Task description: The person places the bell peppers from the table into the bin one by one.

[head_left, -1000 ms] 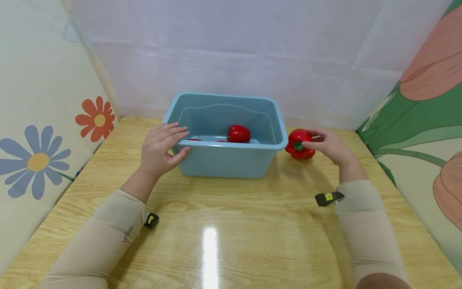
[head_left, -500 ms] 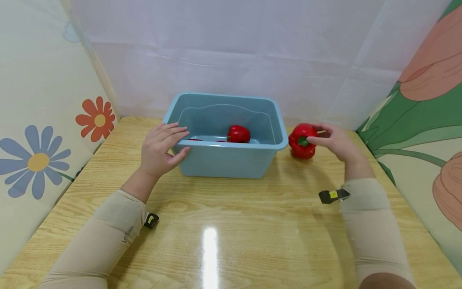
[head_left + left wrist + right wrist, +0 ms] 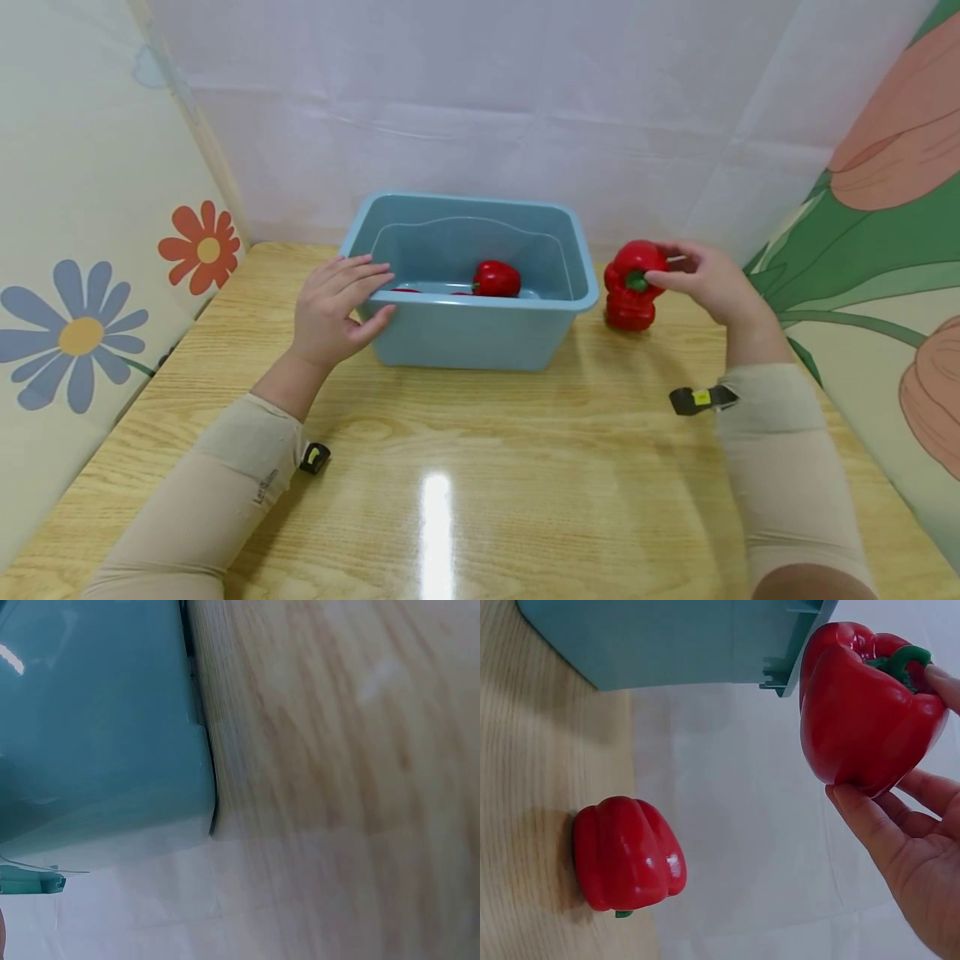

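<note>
My right hand [image 3: 712,283] holds a red bell pepper [image 3: 639,257] with a green stem between thumb and fingers, to the right of a light blue plastic bin [image 3: 465,335]. In the right wrist view that bell pepper [image 3: 862,720] hangs off the table. A second red bell pepper [image 3: 626,855] lies on the table below it, partly covered by the held one in the head view. My left hand [image 3: 330,312] rests on the bin's left front corner, its fingers extended over the rim. Inside sits a red bell pepper [image 3: 497,278]; other red pieces are mostly hidden behind the front wall.
The wood-grain table [image 3: 525,467] stretches in front of the bin. A white sheet [image 3: 480,108] hangs close behind. Flower-patterned panels stand on the left [image 3: 75,200] and the right [image 3: 885,275]. A strapped black device [image 3: 701,400] sits at the right wrist.
My right hand has lifted the bell pepper upward and slightly to the right, exposing more of the pepper beneath it. The left hand and the bin have stayed in place.
</note>
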Tool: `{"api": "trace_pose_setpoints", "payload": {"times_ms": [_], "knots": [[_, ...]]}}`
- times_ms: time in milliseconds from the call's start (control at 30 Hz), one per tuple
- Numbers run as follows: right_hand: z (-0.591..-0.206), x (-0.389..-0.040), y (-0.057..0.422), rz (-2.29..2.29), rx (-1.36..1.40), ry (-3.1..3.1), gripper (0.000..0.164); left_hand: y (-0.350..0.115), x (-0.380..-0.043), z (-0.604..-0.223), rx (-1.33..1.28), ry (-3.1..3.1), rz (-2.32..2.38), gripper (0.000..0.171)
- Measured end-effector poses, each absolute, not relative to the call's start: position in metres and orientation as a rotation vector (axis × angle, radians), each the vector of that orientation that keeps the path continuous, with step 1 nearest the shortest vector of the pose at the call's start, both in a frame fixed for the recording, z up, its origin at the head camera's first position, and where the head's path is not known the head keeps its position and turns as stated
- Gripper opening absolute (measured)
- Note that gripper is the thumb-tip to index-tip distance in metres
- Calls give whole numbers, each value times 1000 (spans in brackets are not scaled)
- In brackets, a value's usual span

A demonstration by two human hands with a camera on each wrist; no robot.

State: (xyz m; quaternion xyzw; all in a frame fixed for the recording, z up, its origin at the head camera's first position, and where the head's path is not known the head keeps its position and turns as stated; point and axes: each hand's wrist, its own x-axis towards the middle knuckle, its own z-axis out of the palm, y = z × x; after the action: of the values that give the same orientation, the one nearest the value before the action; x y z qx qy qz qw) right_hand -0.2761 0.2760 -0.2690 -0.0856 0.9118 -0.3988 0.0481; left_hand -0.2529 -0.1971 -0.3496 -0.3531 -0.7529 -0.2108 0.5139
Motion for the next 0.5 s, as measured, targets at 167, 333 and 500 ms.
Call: {"api": "trace_pose_setpoints", "payload": {"times_ms": [167,333,500], "knots": [[-263,-274,274,-1234,-293,2800,68,-197,-253,-350,-850,-1806,-508,39],[-256,-273,269,-1226,-351,2822,66,-197,-253,-349,-850,-1806,-509,39],[-249,-271,263,-1228,-413,2842,64,-197,-253,-349,-849,-1804,-512,39]]}}
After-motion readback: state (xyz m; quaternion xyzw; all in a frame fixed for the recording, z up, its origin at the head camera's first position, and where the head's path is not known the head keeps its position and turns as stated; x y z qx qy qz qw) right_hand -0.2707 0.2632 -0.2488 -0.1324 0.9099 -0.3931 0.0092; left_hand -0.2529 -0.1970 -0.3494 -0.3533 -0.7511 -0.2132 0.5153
